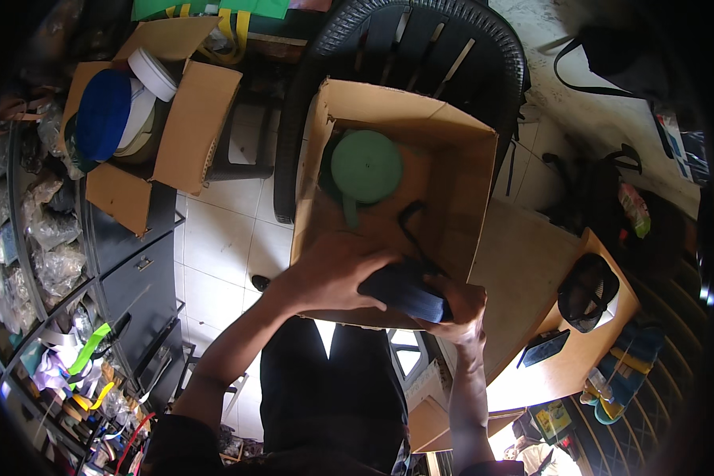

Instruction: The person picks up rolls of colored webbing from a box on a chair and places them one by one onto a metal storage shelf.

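Note:
Over the near side of an open cardboard box, I hold a dark navy roll of webbing between both hands. My left hand is curled around the roll's left side. On its right end, my right hand grips with bent fingers. A loose dark strap end runs from near the roll across the box floor. Inside the box, toward the far left, lies a green roll of webbing with its tail hanging toward me. The box rests on a black plastic chair.
At left, another cardboard box holds blue and white rolls. Beside it stand dark drawers and shelves of plastic-wrapped goods. A wooden table at right carries a phone and a black mesh cap.

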A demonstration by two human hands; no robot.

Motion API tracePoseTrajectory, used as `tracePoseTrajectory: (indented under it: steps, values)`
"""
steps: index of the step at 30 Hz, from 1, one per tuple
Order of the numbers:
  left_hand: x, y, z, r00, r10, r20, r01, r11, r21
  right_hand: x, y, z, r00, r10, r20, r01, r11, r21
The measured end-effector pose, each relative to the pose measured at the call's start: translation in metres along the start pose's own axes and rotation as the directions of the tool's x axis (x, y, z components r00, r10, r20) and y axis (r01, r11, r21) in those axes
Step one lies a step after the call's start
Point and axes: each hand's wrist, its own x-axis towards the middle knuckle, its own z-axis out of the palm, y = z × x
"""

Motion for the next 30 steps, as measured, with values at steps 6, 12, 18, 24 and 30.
tracePoseTrajectory:
  steps: [6,12,18,24,30]
  values:
    - [-0.019,0.007,0.013,0.972,0.154,-0.179,-0.169,0.983,-0.072,-0.002,0.006,-0.001,0.998,-0.059,-0.028,0.06,0.998,0.023]
    - [-0.038,0.001,0.008,0.91,-0.173,-0.377,-0.105,0.783,-0.614,-0.064,0.067,0.056,0.985,0.081,-0.15,0.048,0.711,0.702]
    - [-0.06,-0.028,0.013,0.911,-0.307,-0.274,-0.005,0.657,-0.754,-0.072,0.035,0.038,0.847,-0.029,-0.531,0.028,1.0,-0.01]
    - [-0.01,0.015,-0.053,0.981,0.05,-0.186,-0.084,0.981,-0.177,0.01,-0.023,-0.036,0.993,-0.091,-0.078,0.094,0.995,0.03]
    - [-0.007,0.001,0.018,1.0,0.007,-0.002,-0.007,1.0,0.002,0.023,-0.017,-0.004,0.975,-0.074,0.21,0.128,0.959,-0.255]
